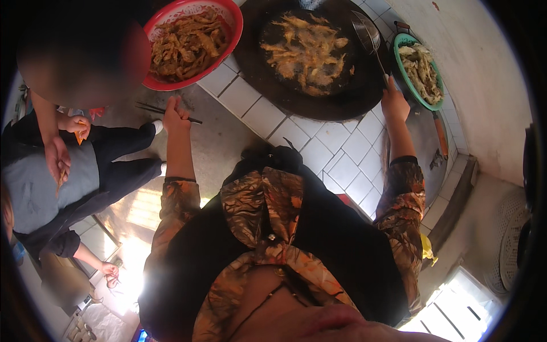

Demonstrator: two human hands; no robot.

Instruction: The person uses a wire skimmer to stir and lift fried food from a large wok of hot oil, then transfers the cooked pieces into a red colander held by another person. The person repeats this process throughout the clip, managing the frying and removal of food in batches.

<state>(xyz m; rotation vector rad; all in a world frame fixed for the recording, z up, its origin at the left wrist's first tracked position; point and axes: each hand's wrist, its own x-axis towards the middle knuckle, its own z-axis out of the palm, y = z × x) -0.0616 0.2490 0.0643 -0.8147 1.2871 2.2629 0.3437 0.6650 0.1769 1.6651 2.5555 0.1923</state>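
Note:
My left hand (176, 116) grips a pair of dark chopsticks (149, 108), held nearly level below the red-rimmed basin (235, 38) of browned fried pieces (183, 47). In my right hand (395, 102) is the handle of a wire-mesh skimmer (366, 32), whose head rests over the right side of the large black wok (252, 55). Inside the wok, battered pieces (305, 47) fry in bubbling oil. To the right of my right hand stands a green basin (436, 101) with pale battered pieces (419, 70).
The wok is set into a white-tiled stove top (260, 113). A metal lid (414, 145) and a wooden-handled tool (440, 133) lie beside my right arm. At left stands another person (60, 184) holding a small piece of food; a further person's hand (110, 273) shows below.

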